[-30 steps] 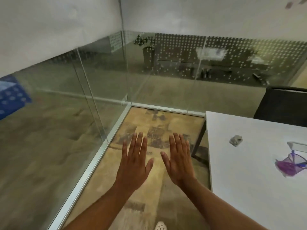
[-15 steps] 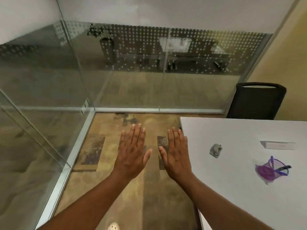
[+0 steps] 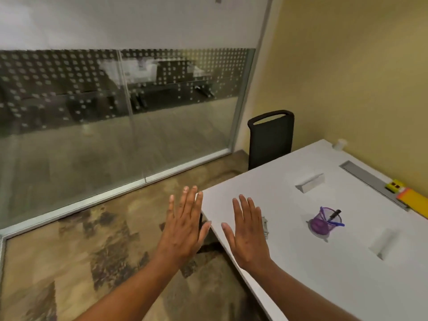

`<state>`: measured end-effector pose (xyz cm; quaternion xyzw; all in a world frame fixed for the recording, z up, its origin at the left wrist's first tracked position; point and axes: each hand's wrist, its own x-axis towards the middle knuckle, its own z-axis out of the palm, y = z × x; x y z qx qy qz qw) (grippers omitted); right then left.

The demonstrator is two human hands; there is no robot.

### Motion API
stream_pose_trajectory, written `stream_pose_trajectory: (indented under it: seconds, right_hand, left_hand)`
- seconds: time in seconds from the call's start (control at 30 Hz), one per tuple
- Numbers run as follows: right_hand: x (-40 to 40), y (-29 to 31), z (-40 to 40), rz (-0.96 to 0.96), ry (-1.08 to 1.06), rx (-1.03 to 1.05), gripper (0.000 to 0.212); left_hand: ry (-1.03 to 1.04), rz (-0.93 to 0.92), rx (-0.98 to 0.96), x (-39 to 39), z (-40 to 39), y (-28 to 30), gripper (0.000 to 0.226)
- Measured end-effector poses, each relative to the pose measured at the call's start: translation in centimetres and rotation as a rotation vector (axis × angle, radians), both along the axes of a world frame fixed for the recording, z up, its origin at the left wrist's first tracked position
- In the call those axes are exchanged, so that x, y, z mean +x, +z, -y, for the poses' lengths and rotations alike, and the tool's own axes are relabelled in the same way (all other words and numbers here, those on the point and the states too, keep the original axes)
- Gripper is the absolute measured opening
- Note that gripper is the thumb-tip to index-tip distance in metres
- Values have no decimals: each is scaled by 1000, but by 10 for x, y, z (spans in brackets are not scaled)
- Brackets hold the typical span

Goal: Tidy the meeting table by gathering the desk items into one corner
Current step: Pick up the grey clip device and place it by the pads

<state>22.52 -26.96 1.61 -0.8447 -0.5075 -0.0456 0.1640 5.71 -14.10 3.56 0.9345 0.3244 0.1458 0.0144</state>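
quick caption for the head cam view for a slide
Both open hands, left hand and right hand, hover empty near the white meeting table holding a purple mesh pen cup.
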Motion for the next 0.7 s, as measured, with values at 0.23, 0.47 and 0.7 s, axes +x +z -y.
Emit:
stream_pose_trajectory:
  seconds: [0.23, 0.47, 0.7]
  right_hand:
    - [34, -13, -7, -15, -239, -78, 80]
    - [106, -32, -3, -144, -413, -25, 78]
    - [170, -54, -9, -323, -569, -12, 81]
  left_hand:
    - [-215, -29, -111, 85, -33, -12, 80]
    - [-424, -109, -112, 190, -49, -26, 80]
    - [-578, -209, -48, 283, -63, -48, 82]
